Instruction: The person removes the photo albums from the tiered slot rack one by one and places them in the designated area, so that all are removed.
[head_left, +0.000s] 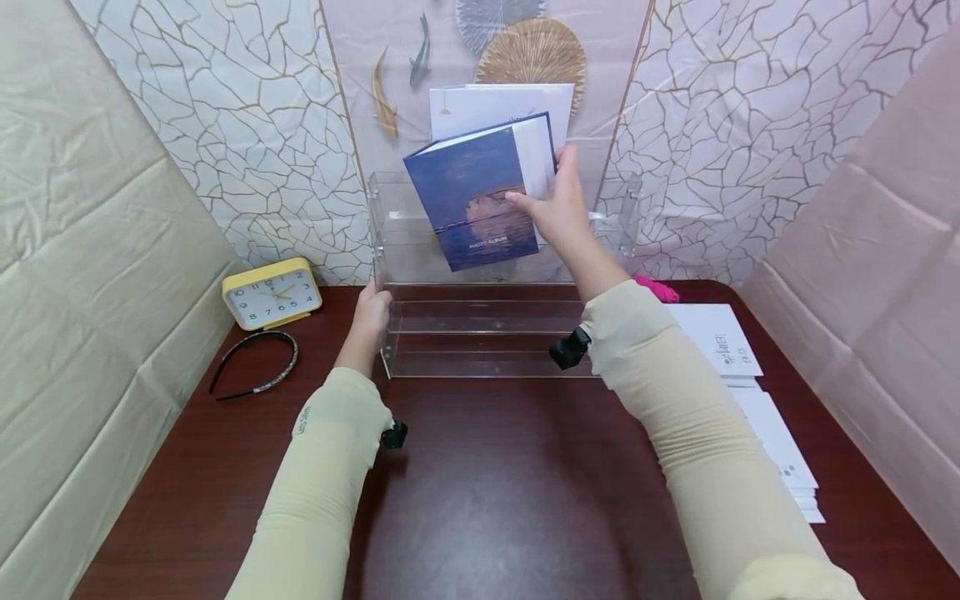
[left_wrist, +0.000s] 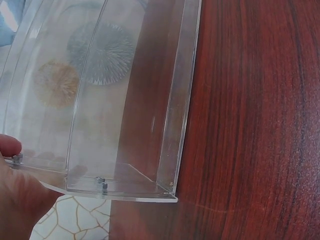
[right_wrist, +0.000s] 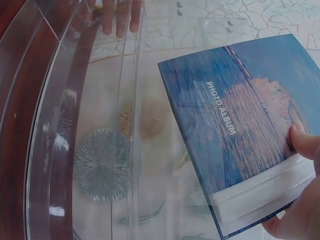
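Note:
A blue photo album (head_left: 480, 200) with a white spine band is tilted in front of the clear acrylic rack (head_left: 480, 317). My right hand (head_left: 558, 208) grips its right edge, thumb on the front cover; in the right wrist view the album (right_wrist: 235, 115) shows its title. Behind it a white book (head_left: 487, 108) stands at the rack's upper level. My left hand (head_left: 369, 317) holds the rack's left side panel; in the left wrist view the thumb of the left hand (left_wrist: 20, 195) lies on the inner side of the panel's edge, the other fingers hidden.
A yellow clock (head_left: 272, 293) and a black headband (head_left: 258, 387) are at the left on the dark red table (head_left: 480, 483). White books lie stacked (head_left: 720, 337) at the right, more (head_left: 776, 437) nearer me. A pink item (head_left: 657, 289) sits behind my right forearm.

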